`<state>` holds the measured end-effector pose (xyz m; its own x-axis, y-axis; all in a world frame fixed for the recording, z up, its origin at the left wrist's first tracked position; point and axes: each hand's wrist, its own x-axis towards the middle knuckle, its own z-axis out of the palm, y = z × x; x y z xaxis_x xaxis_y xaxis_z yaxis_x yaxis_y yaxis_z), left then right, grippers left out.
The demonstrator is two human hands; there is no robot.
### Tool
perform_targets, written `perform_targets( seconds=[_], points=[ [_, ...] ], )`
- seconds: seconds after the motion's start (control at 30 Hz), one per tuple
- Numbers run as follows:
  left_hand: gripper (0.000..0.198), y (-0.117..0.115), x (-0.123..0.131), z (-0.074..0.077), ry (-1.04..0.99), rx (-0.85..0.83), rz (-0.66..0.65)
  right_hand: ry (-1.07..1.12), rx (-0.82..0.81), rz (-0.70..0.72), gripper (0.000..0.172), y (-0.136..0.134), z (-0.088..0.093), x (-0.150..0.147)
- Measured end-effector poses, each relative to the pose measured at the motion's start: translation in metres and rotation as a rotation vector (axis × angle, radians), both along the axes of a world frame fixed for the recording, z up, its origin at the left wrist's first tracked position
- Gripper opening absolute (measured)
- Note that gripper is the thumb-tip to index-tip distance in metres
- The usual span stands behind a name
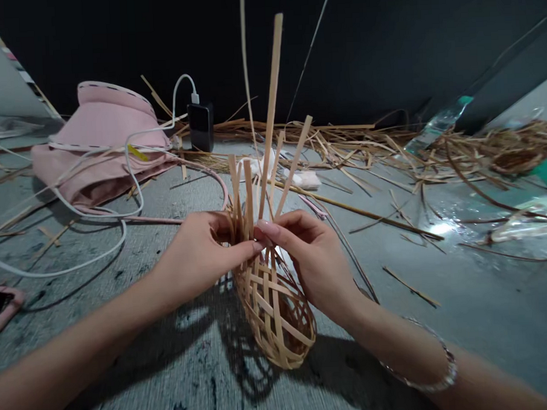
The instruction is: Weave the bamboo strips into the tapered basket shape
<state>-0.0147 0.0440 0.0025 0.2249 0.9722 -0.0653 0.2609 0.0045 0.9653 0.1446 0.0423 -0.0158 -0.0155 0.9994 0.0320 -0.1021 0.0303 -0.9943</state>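
A small openwork basket of flat, pale bamboo-like strips (278, 313) stands tilted on the grey surface, its rounded woven end toward me. Several loose strip ends (271, 102) rise from its far side. My left hand (198, 253) is closed at the basket's left edge, thumb pressed across the strips and fingers hidden behind them. With thumb and forefinger, my right hand (319, 260) pinches a strip close to the left thumb tip. Both hands meet where the upright strips leave the weave. A beaded bracelet (444, 367) circles my right wrist.
A pink sun visor hat (109, 124) lies at the left, with a white cable (136, 175) looping over it to a black power bank (201, 126). Loose strips (343, 141) pile along the dark wall. A plastic bottle (442, 125) leans at the right. A pink-cased phone (1, 307) sits at the left edge.
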Motion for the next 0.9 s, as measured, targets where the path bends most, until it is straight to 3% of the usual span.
perform_targets(
  seconds=[0.33, 0.63, 0.77, 0.9],
  points=[
    [0.019, -0.0023, 0.0032, -0.0021, -0.063, -0.027, 0.055, 0.12, -0.012, -0.019, 0.017, 0.0004, -0.0097, 0.0036],
    [0.021, 0.0024, -0.0007, -0.0054, -0.08, -0.07, -0.051, 0.126, -0.051, 0.064, 0.008, 0.001, -0.0043, 0.0048],
    [0.02, 0.0029, -0.0015, -0.006, -0.106, -0.097, -0.063, 0.087, 0.012, 0.075, 0.006, 0.0019, -0.0041, 0.0069],
    [0.02, 0.0045, -0.0017, -0.0056, -0.092, -0.116, -0.07, 0.126, -0.031, 0.096, 0.007, 0.0032, -0.0005, 0.0078]
  ],
)
